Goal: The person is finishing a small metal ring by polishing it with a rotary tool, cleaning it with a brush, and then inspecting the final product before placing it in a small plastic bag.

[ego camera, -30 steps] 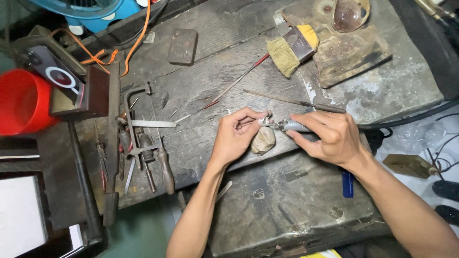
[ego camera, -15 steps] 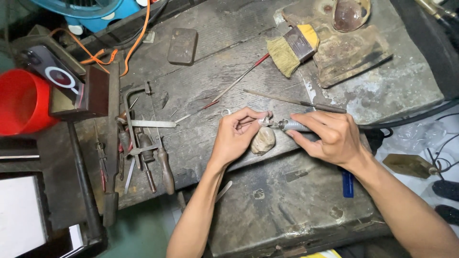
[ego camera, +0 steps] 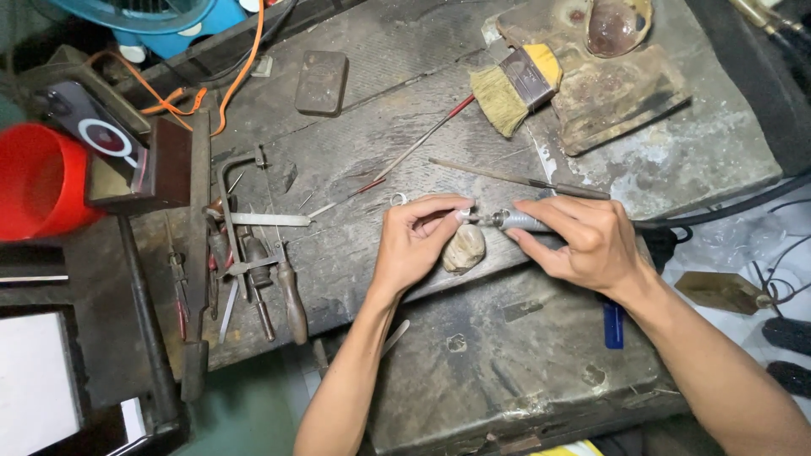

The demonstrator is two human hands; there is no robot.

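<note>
A craft workshop: a scarred, grimy wooden workbench (ego camera: 355, 110) carries a jeweller's saw frame (ego camera: 230, 211), pliers and files (ego camera: 245, 279), a worn brush (ego camera: 515, 89) and a dark dented metal block (ego camera: 321, 82).

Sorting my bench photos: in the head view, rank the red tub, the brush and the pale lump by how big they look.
1. red tub, though partly cut off by the frame
2. brush
3. pale lump, partly hidden
</note>
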